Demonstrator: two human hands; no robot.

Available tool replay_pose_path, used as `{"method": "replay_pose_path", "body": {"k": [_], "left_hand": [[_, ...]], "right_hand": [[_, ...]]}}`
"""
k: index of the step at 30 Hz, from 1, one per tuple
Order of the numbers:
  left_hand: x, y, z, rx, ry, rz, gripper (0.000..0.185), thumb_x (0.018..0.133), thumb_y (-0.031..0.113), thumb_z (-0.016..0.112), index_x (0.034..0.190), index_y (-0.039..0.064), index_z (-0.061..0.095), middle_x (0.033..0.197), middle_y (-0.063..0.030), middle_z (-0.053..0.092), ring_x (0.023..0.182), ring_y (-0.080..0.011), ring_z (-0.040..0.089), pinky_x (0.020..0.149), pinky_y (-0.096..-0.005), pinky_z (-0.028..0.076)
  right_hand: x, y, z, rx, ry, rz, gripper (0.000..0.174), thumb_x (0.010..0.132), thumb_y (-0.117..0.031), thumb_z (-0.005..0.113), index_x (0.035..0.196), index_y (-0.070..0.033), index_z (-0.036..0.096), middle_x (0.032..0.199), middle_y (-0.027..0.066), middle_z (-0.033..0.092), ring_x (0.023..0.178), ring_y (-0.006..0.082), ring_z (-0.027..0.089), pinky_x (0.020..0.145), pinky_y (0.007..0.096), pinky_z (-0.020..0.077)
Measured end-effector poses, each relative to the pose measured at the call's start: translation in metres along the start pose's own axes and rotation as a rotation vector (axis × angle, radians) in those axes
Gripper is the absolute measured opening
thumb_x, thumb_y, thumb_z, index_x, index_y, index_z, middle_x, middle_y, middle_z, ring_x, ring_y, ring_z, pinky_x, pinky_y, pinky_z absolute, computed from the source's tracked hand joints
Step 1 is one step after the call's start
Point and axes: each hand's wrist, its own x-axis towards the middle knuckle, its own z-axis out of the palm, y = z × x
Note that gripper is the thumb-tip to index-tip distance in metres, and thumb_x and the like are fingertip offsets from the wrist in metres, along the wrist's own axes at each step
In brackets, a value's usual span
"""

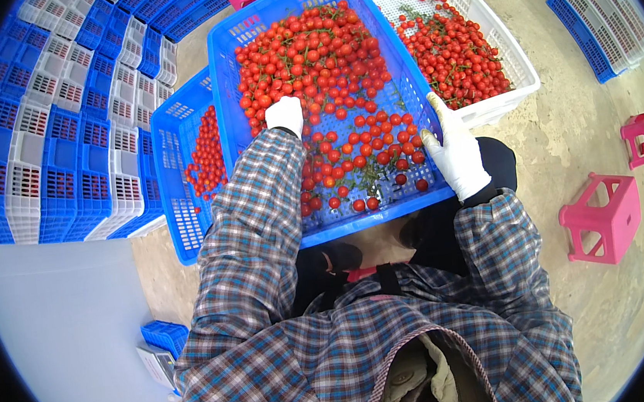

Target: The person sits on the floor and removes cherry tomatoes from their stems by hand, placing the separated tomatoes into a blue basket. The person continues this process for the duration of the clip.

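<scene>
A blue plastic crate point(370, 217) lies tilted in front of me with many cherry tomatoes point(307, 51) heaped towards its far side. Loose tomatoes and green stem bits point(375, 175) are scattered over its near part. My left hand point(286, 115), in a white glove, is among the tomatoes at the heap's left edge; its fingers are hidden, so their hold cannot be told. My right hand point(457, 153), also gloved in white with stained fingertips, grips the crate's right rim, thumb over the inner side.
A second blue crate point(169, 157) with tomatoes sits at the left, a white crate point(522, 74) of tomatoes at the right. Stacked blue and white crates point(61, 145) fill the left side; more point(601, 17) stand far right. Pink plastic stools point(611, 217) stand on the concrete floor.
</scene>
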Motion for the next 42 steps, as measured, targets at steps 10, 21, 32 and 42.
{"method": "replay_pose_path", "body": {"k": [10,21,32,42], "left_hand": [[-0.026,0.002,-0.017,-0.134,0.046,0.078,0.045,0.084,0.027,0.074,0.12,0.007,0.055,0.103,-0.0144,0.065,0.103,-0.0341,0.063,0.084,-0.0456,0.051],[-0.013,0.014,0.003,-0.085,0.158,0.025,0.026,0.08,0.022,0.072,0.1,0.008,0.063,0.096,-0.0128,0.066,0.092,-0.0318,0.067,0.076,-0.0457,0.054],[0.007,0.014,0.017,-0.013,0.137,0.033,0.017,0.079,0.015,0.068,0.094,0.008,0.066,0.089,-0.015,0.068,0.084,-0.0342,0.069,0.07,-0.0472,0.055],[-0.05,-0.012,-0.037,-0.769,0.274,-0.113,0.038,0.078,0.028,0.079,0.108,0.009,0.066,0.092,-0.0051,0.067,0.085,-0.0209,0.066,0.079,-0.0358,0.052]], "right_hand": [[-0.001,0.001,0.0,0.005,-0.004,0.015,0.066,0.088,-0.015,0.067,0.147,-0.008,0.038,0.125,0.0177,0.058,0.113,0.0346,0.06,0.094,0.0405,0.0496],[0.0,0.002,0.001,-0.018,-0.001,0.005,0.067,0.088,-0.015,0.067,0.148,-0.007,0.038,0.123,0.0176,0.059,0.112,0.0349,0.06,0.092,0.0411,0.0498],[0.0,0.001,-0.001,0.008,-0.014,0.042,0.066,0.087,-0.014,0.068,0.147,-0.008,0.039,0.12,0.0172,0.059,0.109,0.034,0.06,0.091,0.041,0.0498],[0.0,0.006,0.002,0.015,0.018,0.016,0.065,0.087,-0.017,0.067,0.146,-0.009,0.041,0.115,0.016,0.059,0.106,0.0333,0.06,0.088,0.0414,0.0497]]}}
